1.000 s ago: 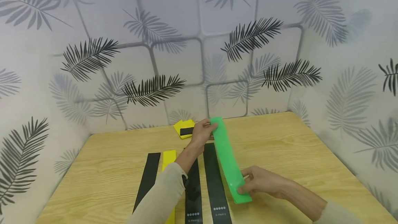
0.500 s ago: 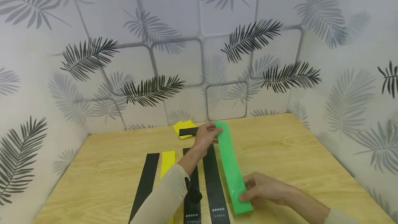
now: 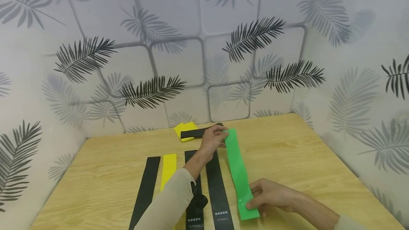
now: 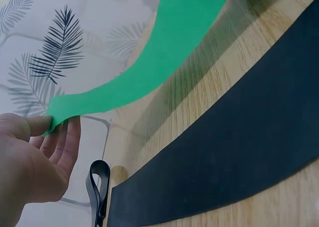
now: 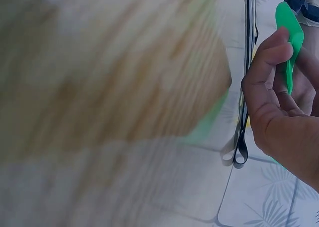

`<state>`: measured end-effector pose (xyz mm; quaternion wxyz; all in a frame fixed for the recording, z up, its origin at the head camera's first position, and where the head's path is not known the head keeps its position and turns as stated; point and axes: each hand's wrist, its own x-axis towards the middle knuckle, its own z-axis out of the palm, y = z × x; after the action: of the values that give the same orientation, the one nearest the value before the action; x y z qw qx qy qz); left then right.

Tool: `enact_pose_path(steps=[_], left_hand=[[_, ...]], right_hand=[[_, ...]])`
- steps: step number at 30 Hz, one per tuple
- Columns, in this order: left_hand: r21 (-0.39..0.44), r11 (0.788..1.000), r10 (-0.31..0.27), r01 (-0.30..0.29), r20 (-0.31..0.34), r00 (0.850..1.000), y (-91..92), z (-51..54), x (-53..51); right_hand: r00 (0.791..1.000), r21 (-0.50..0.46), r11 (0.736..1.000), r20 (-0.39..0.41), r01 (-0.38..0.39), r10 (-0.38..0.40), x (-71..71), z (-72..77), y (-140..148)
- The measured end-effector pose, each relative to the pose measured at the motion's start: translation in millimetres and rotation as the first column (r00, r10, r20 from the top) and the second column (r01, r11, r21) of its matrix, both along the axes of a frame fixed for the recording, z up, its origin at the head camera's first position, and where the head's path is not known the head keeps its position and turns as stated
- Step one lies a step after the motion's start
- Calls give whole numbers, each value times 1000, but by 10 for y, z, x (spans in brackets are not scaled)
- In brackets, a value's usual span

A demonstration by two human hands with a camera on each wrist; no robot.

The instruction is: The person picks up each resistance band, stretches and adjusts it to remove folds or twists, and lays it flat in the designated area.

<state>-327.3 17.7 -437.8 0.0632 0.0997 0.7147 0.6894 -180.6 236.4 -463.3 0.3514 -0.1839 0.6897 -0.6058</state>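
A flat green resistance band [image 3: 237,162] is stretched lengthwise between both hands, just right of a row of bands on the table. My left hand [image 3: 211,140] pinches its far end between thumb and fingers, as the left wrist view also shows. The near end is pinched by my right hand [image 3: 271,195], thumb on top. In the left wrist view the green band sags in a curve and casts a shadow, so its middle is off the table. Beside it lies a black band [image 3: 220,191] printed "X-Heavy".
Further left lie another black X-Heavy band [image 3: 190,157], partly under my left forearm, a yellow band [image 3: 169,168] and a black band [image 3: 145,189]. At the back, a looped black band [image 3: 191,133] rests over folded yellow bands [image 3: 188,126]. The wooden table [image 3: 287,144] meets a patterned wall.
Both hands have brought the green band slightly nearer and lower. Its far end has shifted a little right with my left hand, and the band now bends more near the right hand.
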Motion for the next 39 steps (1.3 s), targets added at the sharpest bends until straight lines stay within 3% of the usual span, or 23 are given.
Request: enact_pose_path(steps=[7,17,25,39], left_hand=[[-34,999,6,-7,-22,1000,6,-14,-40],[-123,992,26,-23,21,999,16,-198,-73],[-138,990,43,-40,19,999,28,-246,-88],[-194,981,8,-5,19,1000,26,-308,-80]], right_hand=[[1000,-14,1000,9,-11,11,3,2,24],[997,-42,998,55,-43,45,15,-41,71],[995,-59,996,75,-66,70,24,-90,67],[994,-38,998,97,-52,55,81,-79,52]])
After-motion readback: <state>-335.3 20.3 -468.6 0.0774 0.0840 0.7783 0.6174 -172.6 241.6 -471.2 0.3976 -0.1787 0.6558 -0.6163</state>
